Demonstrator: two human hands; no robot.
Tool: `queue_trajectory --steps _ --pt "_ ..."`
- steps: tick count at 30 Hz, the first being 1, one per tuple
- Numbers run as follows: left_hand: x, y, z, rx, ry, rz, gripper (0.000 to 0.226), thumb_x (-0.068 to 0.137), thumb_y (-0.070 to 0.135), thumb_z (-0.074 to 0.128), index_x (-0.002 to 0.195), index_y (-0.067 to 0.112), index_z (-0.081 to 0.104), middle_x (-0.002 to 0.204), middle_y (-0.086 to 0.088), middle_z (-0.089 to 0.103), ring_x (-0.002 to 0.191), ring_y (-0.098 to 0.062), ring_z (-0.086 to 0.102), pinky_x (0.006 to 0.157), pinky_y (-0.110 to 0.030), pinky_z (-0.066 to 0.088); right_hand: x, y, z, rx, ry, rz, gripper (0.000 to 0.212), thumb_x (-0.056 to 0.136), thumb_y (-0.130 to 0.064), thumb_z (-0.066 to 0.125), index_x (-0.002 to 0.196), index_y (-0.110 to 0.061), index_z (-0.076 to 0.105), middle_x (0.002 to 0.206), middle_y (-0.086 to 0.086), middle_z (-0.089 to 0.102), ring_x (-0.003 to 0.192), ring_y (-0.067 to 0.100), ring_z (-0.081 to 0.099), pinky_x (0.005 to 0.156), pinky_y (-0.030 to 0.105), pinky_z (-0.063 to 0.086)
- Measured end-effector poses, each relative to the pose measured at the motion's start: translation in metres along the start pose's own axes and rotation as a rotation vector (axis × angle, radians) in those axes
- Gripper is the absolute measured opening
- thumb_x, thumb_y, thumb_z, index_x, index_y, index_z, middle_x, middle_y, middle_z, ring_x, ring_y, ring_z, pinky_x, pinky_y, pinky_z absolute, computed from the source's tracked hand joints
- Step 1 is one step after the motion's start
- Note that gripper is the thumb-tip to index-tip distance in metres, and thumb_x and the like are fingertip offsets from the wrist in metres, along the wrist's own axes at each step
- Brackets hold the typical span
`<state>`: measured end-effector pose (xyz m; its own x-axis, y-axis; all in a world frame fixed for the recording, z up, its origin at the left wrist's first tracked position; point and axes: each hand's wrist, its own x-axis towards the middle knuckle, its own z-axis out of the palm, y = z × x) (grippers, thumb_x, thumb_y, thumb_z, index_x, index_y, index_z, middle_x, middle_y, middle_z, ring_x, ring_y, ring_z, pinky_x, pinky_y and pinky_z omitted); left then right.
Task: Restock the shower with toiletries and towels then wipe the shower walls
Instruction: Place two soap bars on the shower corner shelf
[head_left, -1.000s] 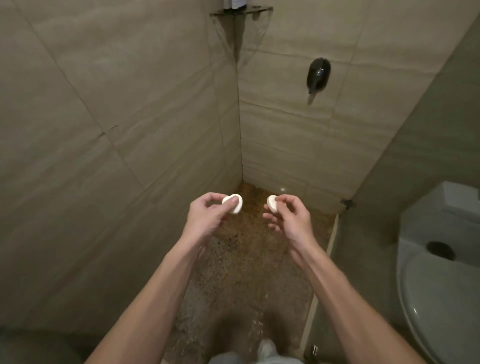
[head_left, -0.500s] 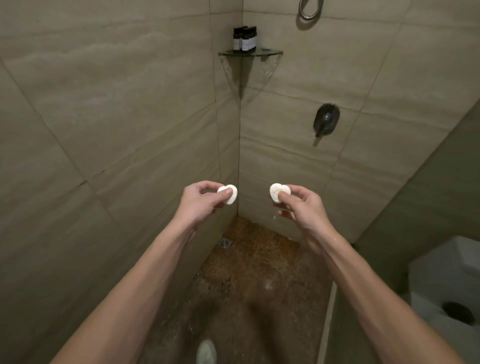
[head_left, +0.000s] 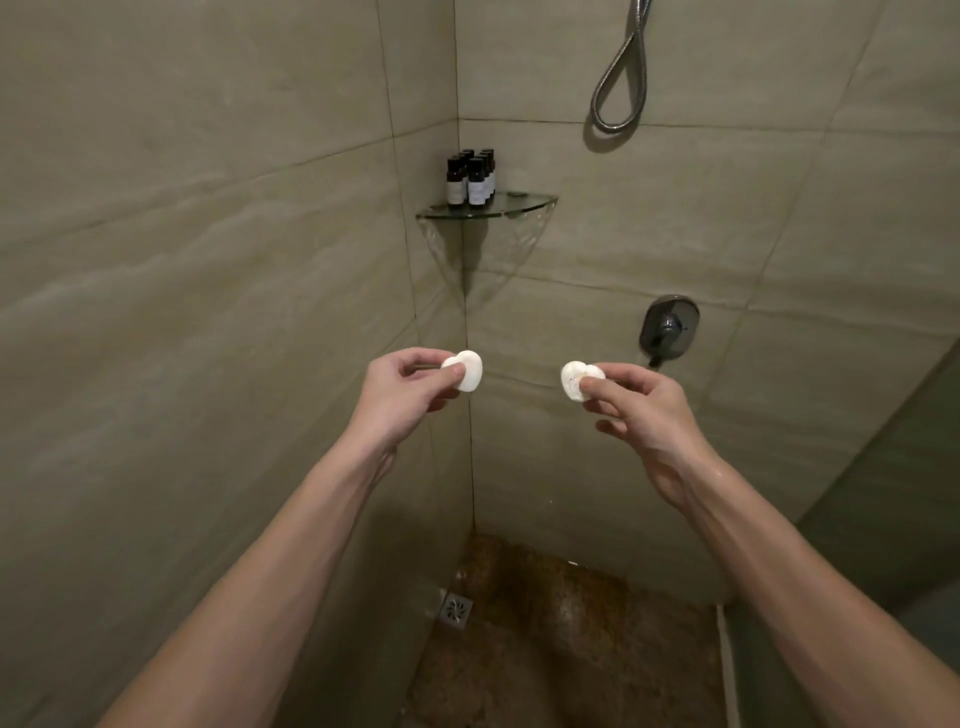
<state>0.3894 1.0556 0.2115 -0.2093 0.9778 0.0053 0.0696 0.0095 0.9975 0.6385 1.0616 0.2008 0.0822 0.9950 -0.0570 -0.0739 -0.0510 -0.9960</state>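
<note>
Two bare forearms, no sleeves

The left hand (head_left: 400, 395) and right hand (head_left: 647, 410) wear no gloves, rings or watch; droplets glisten near the right wrist.

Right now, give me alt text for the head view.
Each hand, left and right, pinches a small white soap, left soap and right soap, below a glass corner shelf holding dark bottles.
</note>
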Motion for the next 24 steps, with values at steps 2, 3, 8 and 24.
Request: queue_trajectory --steps 2,3,8,24 --pt "0.036 0.007 0.009 0.022 -0.011 0.039 0.015 0.085 0.016 0.080 0.098 0.013 0.075 0.088 -0.008 0.078 0.077 -0.013 0.072 0.070 -0.022 0.055 0.035 -0.007 0.001 0.022 0.004 -0.016 0.016 0.085 -0.012 0.077 0.100 -0.015 0.075 0.091 0.004 0.077 0.082 0.015 0.070 0.070 0.026 0.054" --pt "0.055 0.012 0.014 0.035 -0.019 0.061 0.016 0.085 0.016 0.080 0.099 0.011 0.075 0.088 -0.009 0.078 0.076 -0.013 0.071 0.070 -0.021 0.056 0.053 -0.012 0.001 0.035 0.001 -0.024 0.016 0.085 -0.012 0.078 0.100 -0.015 0.074 0.091 0.006 0.077 0.080 0.015 0.070 0.069 0.026 0.054" --pt "0.147 0.048 0.050 0.177 -0.054 0.190 0.023 0.085 0.014 0.079 0.105 0.005 0.073 0.087 -0.012 0.077 0.071 -0.012 0.069 0.068 -0.022 0.054 0.146 -0.042 0.003 0.084 -0.017 -0.108 0.024 0.086 -0.009 0.075 0.108 -0.015 0.070 0.087 0.010 0.077 0.070 0.015 0.068 0.064 0.026 0.055" --pt "0.359 0.163 0.135 0.905 -0.083 0.330 0.005 0.085 0.026 0.076 0.087 0.023 0.072 0.072 0.005 0.074 0.053 -0.004 0.065 0.052 -0.023 0.049 0.388 -0.096 0.019 -0.045 -0.133 -0.169 0.017 0.084 -0.009 0.075 0.099 -0.009 0.066 0.080 0.008 0.075 0.068 0.016 0.070 0.061 0.030 0.053"
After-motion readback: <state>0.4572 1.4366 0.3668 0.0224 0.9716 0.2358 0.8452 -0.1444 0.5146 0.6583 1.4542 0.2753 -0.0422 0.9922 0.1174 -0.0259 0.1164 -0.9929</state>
